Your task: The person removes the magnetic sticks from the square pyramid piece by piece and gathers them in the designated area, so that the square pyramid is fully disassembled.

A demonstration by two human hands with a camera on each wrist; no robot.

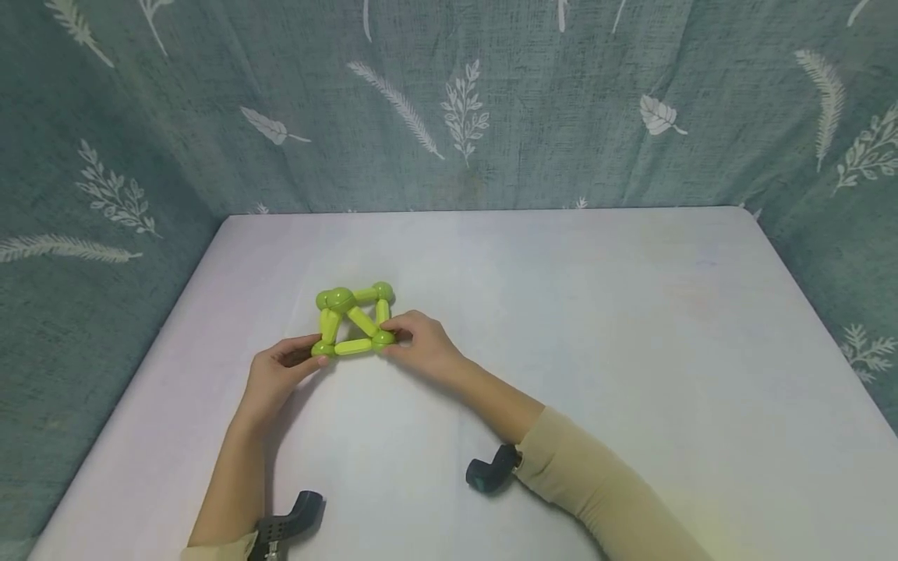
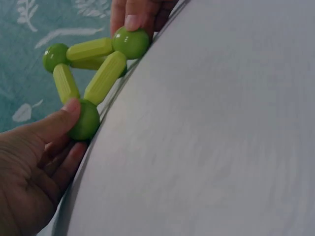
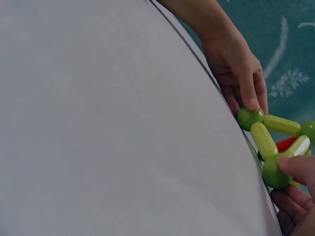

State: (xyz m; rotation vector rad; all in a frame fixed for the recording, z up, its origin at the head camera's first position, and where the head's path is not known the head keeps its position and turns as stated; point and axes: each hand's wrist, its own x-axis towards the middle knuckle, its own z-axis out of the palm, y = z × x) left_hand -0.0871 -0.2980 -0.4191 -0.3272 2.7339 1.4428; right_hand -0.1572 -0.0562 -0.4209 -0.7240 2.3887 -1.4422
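Observation:
A frame of green balls and yellow-green rods (image 1: 354,347) stands on the white table, left of its middle. My left hand (image 1: 275,378) pinches the near left ball (image 2: 84,120) between thumb and fingers. On the near right ball (image 3: 276,172), the thumb and fingers of my right hand (image 1: 426,347) keep a pinch. Sloping rods rise from the two held balls to a raised ball (image 1: 341,299). Farther back another ball (image 1: 382,291) joins more rods. A red piece (image 3: 287,144) shows inside the frame in the right wrist view, mostly hidden by rods.
The white table (image 1: 596,351) reaches back to a green curtain (image 1: 533,109) with white leaf prints, which also hangs at both sides. Dark wrist-worn devices sit at the left cuff (image 1: 288,526) and the right cuff (image 1: 493,469).

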